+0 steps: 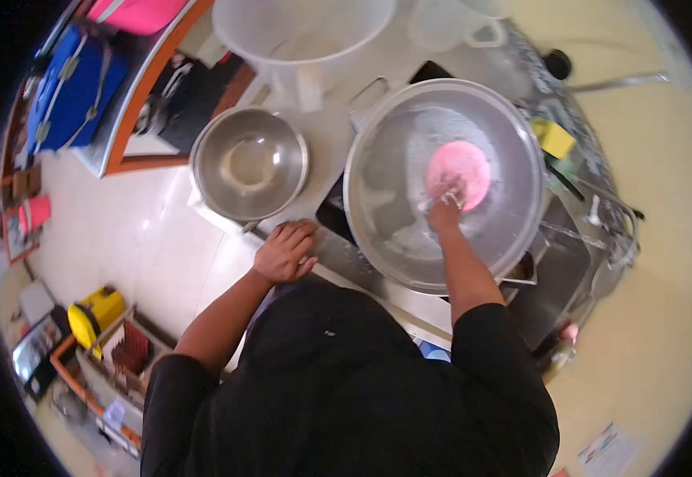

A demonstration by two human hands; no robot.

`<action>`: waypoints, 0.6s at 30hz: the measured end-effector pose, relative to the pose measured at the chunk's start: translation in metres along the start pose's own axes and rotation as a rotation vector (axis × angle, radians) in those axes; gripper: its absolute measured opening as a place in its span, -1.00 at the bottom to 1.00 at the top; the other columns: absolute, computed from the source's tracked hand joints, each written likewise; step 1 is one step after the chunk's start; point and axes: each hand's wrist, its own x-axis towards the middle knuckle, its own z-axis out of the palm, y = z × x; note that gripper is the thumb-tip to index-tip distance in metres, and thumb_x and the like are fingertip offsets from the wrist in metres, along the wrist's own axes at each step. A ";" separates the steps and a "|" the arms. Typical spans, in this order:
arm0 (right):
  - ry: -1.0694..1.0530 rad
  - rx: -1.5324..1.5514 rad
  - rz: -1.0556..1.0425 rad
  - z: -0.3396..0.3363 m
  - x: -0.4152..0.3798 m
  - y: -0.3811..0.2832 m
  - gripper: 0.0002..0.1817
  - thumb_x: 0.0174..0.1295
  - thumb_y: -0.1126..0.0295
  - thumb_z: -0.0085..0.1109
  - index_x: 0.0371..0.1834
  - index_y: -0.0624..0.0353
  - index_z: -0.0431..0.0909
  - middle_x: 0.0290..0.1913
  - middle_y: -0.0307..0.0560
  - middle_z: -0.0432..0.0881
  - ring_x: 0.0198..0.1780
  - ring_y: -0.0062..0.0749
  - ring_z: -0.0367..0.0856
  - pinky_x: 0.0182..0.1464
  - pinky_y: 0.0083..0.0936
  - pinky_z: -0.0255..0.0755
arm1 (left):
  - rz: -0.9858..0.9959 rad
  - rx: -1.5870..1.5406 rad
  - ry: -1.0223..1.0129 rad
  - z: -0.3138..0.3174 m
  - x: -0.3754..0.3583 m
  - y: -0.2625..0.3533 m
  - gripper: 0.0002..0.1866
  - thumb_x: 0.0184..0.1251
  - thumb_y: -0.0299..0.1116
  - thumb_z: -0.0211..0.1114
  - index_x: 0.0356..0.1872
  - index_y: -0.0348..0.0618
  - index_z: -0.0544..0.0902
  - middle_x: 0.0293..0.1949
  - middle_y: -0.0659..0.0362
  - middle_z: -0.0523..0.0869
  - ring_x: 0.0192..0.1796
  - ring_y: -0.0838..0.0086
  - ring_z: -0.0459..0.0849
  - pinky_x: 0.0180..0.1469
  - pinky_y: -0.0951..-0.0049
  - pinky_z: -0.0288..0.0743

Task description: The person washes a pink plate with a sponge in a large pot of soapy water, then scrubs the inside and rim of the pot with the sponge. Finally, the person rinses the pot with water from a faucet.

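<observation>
A wide metal basin (390, 230) stands over the sink and counter. Inside it lies a round pink object (461, 159), with my right hand (448, 208) at its lower edge; the fingers are wet or foamy and too blurred to make out, and whether they grip it does not show. My left hand (286, 251) rests on the counter edge, fingers loosely spread, holding nothing. Just above it is a smaller steel bowl (251, 163) with a shiny inside.
A large translucent tub (302, 32) stands behind the steel bowl. Right of the basin are a yellow sponge (553, 139), a tap (620, 246) and a dark sink area (556, 270). A blue bag (76, 91) sits at upper left, a yellow object (96, 318) at lower left.
</observation>
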 end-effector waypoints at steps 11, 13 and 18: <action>-0.117 0.265 -0.195 -0.010 -0.005 0.001 -0.56 0.35 0.39 0.07 0.28 0.25 0.59 0.09 0.31 0.71 0.09 0.23 0.70 0.15 -0.03 0.57 | 0.001 -0.003 -0.013 0.001 -0.005 -0.004 -0.47 0.36 -0.06 0.31 0.22 -0.18 0.54 0.35 0.02 0.54 0.44 0.14 0.46 0.44 0.06 0.31; 0.140 0.352 -0.153 -0.027 -0.023 0.002 -0.57 0.35 0.47 0.05 0.27 0.24 0.60 -0.01 0.30 0.75 -0.01 0.24 0.74 0.02 0.00 0.60 | 0.007 0.013 0.024 -0.004 -0.002 -0.001 -0.62 0.39 -0.08 0.30 0.00 -0.16 0.60 0.32 0.07 0.57 0.40 0.19 0.49 0.42 0.10 0.33; 0.394 0.904 -0.129 -0.081 -0.071 0.019 -0.61 0.40 0.57 0.08 0.28 0.17 0.61 -0.01 0.27 0.76 -0.03 0.14 0.76 0.02 -0.15 0.58 | -0.111 -0.300 0.117 0.000 0.002 0.000 -0.65 0.38 -0.21 0.35 0.06 -0.19 0.62 0.21 -0.01 0.65 0.27 0.03 0.60 0.34 0.05 0.41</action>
